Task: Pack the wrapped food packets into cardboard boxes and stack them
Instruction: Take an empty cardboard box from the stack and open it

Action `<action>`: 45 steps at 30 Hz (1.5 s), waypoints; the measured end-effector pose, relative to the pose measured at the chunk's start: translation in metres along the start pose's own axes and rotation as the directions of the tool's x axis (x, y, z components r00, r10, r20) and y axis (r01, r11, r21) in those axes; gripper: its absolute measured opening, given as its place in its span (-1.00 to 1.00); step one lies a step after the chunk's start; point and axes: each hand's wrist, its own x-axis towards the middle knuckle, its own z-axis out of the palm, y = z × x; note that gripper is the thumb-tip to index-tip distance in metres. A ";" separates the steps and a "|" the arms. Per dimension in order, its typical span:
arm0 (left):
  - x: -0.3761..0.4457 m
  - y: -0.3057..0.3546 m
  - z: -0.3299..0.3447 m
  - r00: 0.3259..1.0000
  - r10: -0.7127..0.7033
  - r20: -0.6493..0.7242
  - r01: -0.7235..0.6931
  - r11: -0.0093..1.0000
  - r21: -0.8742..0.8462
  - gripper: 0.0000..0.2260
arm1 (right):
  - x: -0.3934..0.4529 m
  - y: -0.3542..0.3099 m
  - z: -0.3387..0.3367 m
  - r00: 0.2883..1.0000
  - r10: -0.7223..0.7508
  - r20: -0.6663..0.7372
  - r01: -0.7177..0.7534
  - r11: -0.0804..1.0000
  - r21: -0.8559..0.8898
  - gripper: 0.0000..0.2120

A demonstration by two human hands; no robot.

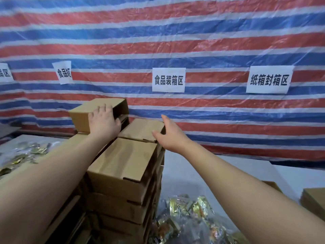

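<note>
A worker's left hand (103,120) lies spread over the near top edge of the topmost cardboard box (98,113), fingers draped across its lid, steadying it at the back left of the stack (123,173). The right hand (168,134) hangs open with fingers straight and gripping nothing, its thumb touching the corner of the rear right box (140,128) one tier lower. The step in hand appears to be stacking: the top box looks seated a little askew, so the next move likely calls for squaring it on the column beneath while the right hand braces the neighbouring pile. Wrapped food packets (190,219) lie loose on the table (263,173) at lower right, with more packets (26,154) at far left, still to be boxed.
</note>
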 end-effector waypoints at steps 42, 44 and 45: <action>-0.128 0.177 -0.084 0.945 0.312 0.103 -0.091 0.550 -0.830 -0.81 | -0.138 0.040 -0.162 0.919 0.302 -0.254 -0.247 0.942 0.225 -0.88; -0.172 0.175 -0.045 0.905 0.364 0.221 -0.039 0.588 -0.808 -0.84 | -0.174 0.078 -0.130 0.903 0.389 -0.181 -0.342 0.908 0.243 -0.92; -0.197 0.172 -0.026 0.875 0.389 0.287 -0.010 0.608 -0.794 -0.86 | -0.194 0.096 -0.110 0.892 0.426 -0.149 -0.383 0.889 0.252 -0.92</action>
